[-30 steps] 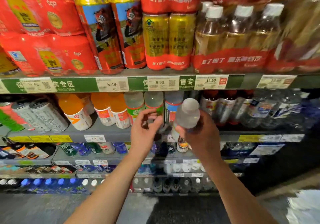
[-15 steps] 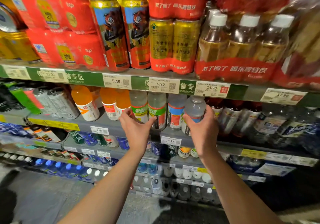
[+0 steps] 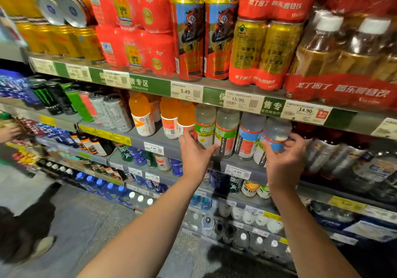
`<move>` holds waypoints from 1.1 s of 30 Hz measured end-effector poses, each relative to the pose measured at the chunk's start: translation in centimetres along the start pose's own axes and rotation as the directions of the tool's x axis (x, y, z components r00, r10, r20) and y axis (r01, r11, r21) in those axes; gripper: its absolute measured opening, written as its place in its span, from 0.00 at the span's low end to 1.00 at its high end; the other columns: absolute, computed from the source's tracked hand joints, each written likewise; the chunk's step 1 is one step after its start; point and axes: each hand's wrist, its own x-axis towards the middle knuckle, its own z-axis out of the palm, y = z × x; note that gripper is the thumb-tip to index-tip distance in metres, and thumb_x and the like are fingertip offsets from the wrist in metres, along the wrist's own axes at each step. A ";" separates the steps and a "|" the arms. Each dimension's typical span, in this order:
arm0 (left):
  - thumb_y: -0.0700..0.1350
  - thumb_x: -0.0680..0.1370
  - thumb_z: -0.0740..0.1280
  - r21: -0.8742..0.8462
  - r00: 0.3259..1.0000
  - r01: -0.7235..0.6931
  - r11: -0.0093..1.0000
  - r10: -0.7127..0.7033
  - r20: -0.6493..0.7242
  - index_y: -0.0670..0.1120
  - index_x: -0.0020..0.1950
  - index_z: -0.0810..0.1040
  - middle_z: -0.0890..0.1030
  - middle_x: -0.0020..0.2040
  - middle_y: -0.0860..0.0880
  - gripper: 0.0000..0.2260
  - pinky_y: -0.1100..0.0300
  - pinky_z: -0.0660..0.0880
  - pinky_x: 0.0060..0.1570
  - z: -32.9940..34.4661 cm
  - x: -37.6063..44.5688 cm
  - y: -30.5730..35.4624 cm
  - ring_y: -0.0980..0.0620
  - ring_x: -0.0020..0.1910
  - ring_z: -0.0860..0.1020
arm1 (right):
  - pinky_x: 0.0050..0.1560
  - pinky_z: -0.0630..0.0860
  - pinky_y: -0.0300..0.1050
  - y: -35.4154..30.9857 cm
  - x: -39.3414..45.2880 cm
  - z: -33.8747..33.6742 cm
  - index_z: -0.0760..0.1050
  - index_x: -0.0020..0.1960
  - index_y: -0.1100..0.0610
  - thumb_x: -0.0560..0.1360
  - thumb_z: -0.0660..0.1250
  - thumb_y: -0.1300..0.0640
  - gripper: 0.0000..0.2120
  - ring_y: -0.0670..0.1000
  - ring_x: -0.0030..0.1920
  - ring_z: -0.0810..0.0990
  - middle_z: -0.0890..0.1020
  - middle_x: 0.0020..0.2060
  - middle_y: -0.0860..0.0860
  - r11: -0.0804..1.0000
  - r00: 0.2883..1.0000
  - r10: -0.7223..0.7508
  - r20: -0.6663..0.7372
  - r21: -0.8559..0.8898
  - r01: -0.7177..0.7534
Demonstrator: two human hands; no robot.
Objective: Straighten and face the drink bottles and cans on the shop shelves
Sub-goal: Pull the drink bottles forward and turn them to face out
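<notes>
On the middle shelf [image 3: 163, 142] stands a row of bottles: orange ones [image 3: 169, 116], two green-labelled clear ones [image 3: 205, 125], then two blue-labelled clear ones. My right hand [image 3: 283, 159] is cupped around the lower part of the right blue-labelled bottle [image 3: 276, 131], which stands upright on the shelf, thumb on its label and fingers at its right side. My left hand [image 3: 194, 155] is spread in front of the left green-labelled bottle's base. Its fingertips are near the neighbouring orange bottle and it holds nothing.
The upper shelf carries red multipacks [image 3: 133, 30], tall cans [image 3: 189, 34] and wrapped tea bottles [image 3: 335, 62]. Black and silver cans [image 3: 51, 97] stand at the left. Lower shelves hold small bottles. Another person's hand [image 3: 8, 133] and shoe [image 3: 40, 247] are at the left.
My right hand has set the blue-labelled bottle upright into the row beside its twin. My left hand has dropped slightly and spread in front of the green-labelled bottle. The view has shifted left.
</notes>
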 end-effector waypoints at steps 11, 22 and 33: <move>0.53 0.69 0.79 -0.043 1.000 -0.027 0.999 0.026 -0.012 0.55 0.64 0.65 0.70 0.61 0.53 0.30 0.54 0.75 0.58 -8.6 -1.5 -4.4 0.52 0.59 0.73 | 0.61 0.74 0.48 -9.7 -10.9 3.7 0.74 0.64 0.60 0.73 0.75 0.62 0.21 0.55 0.60 0.76 0.72 0.62 0.51 0.984 0.991 -0.087 0.098 0.163 0.070; 0.52 0.70 0.79 -0.027 0.992 -0.024 0.999 0.027 0.125 0.49 0.67 0.67 0.71 0.61 0.52 0.31 0.62 0.72 0.52 -22.1 0.2 -12.0 0.66 0.51 0.74 | 0.55 0.77 0.52 -18.7 -22.1 12.1 0.76 0.59 0.64 0.74 0.73 0.65 0.15 0.54 0.55 0.76 0.74 0.55 0.56 0.989 0.963 -0.087 0.256 0.136 0.053; 0.50 0.71 0.79 0.013 0.953 0.114 0.993 -0.113 0.280 0.47 0.68 0.66 0.72 0.61 0.49 0.31 0.61 0.72 0.55 -28.0 1.4 -20.1 0.52 0.54 0.74 | 0.61 0.74 0.52 -17.9 -29.6 17.4 0.72 0.58 0.55 0.78 0.70 0.53 0.12 0.54 0.57 0.76 0.72 0.57 0.53 0.952 0.788 0.304 0.535 -0.135 -0.276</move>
